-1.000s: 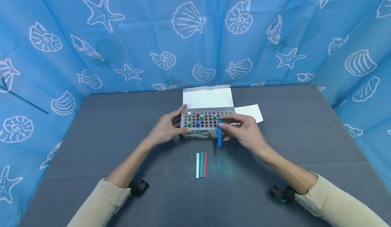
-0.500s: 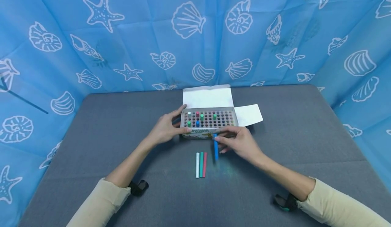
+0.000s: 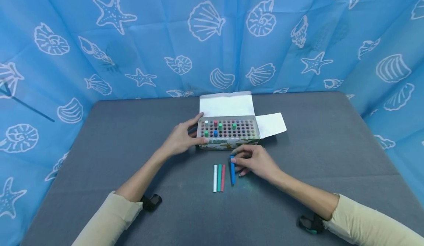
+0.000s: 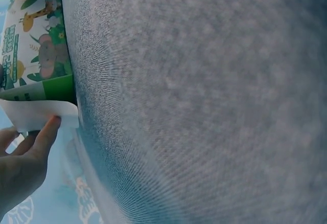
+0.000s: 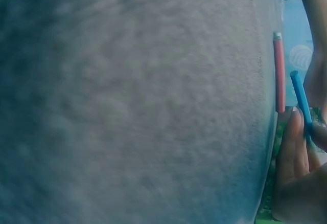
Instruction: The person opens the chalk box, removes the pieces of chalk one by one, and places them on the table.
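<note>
A blue chalk stick (image 3: 233,173) is pinched by the fingers of the right hand (image 3: 260,164), beside the red stick (image 3: 223,178), green stick (image 3: 219,178) and white stick (image 3: 215,178) on the counter (image 3: 331,143); beyond, the left hand's (image 3: 180,138) fingers grip an open chalk box (image 3: 221,145).

I've got a lt-blue curtain (image 3: 228,40) behind the bench (image 3: 212,220) & along both sides, w/ white prints: starfish (image 3: 112,15), scallop (image 3: 206,21), spiral shell (image 3: 261,17) etc. A thin dk line (image 3: 34,109) slants across it at far L. Bench top's in grey fabric (image 3: 318,135), far corners rounded; wrist cams give me mostly its weave, partly blurred.
</note>
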